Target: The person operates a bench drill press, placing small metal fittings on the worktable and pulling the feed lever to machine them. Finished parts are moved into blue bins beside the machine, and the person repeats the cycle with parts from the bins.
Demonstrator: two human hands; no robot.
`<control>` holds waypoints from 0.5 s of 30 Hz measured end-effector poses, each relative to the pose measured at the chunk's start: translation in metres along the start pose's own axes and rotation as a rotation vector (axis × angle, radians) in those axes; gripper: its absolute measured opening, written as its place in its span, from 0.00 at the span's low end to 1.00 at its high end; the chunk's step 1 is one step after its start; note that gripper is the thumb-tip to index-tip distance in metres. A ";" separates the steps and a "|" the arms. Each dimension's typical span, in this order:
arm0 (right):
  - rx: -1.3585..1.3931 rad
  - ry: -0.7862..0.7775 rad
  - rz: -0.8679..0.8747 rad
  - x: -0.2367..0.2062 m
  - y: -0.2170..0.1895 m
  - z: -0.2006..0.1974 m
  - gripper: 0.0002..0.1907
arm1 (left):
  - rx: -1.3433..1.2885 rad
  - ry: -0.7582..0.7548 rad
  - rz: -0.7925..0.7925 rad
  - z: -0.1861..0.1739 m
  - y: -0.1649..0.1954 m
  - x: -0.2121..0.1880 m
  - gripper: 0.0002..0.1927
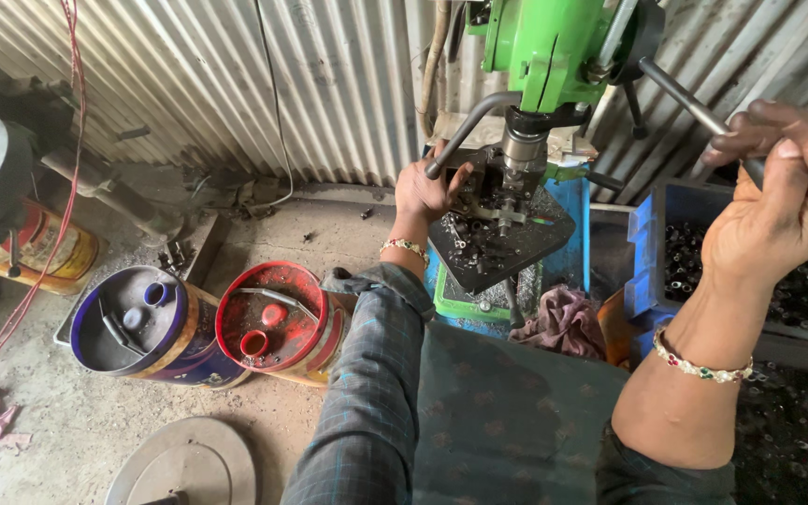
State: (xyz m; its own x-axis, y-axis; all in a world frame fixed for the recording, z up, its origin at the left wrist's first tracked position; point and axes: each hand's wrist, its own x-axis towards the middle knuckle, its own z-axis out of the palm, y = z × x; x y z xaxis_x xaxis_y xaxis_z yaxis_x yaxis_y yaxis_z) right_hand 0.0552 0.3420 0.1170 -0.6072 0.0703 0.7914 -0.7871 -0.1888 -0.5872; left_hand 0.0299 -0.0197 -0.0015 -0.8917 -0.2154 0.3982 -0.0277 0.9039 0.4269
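Note:
A green drill press (pixel 544 47) stands in front of me against a corrugated metal wall. My right hand (pixel 778 192) is shut on the dark feed lever (pixel 680 93) of the press, at the upper right. My left hand (pixel 427 192) rests at the left edge of the black drill table (pixel 502 252), its fingers on a dark fixture under the chuck (pixel 523 150). Small metal parts lie on that table. Whether the left hand grips a piece is hidden by its fingers. Both wrists wear beaded bangles.
Two lidded metal drums, one blue (pixel 137 323) and one red (pixel 273 323), stand on the concrete floor to the left. A blue crate (pixel 652 243) of small dark metal parts sits at the right. A purple rag (pixel 563 323) lies below the table. A round metal disc (pixel 184 463) lies near me.

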 end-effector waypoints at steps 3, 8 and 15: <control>-0.023 -0.010 -0.008 -0.002 0.000 -0.001 0.12 | 0.013 -0.005 0.001 0.001 -0.001 0.000 0.35; 0.017 0.001 -0.008 -0.007 0.010 -0.007 0.12 | 0.014 0.011 0.000 0.004 -0.003 0.001 0.37; 0.146 -0.026 -0.078 -0.027 0.028 -0.007 0.07 | 0.008 0.064 0.010 0.006 -0.002 0.002 0.35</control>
State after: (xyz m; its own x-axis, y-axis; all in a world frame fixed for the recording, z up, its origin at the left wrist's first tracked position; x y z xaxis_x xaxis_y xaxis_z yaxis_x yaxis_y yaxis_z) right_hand 0.0488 0.3412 0.0776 -0.5402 0.0658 0.8390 -0.8066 -0.3247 -0.4939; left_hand 0.0258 -0.0197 -0.0062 -0.8611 -0.2292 0.4538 -0.0224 0.9089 0.4165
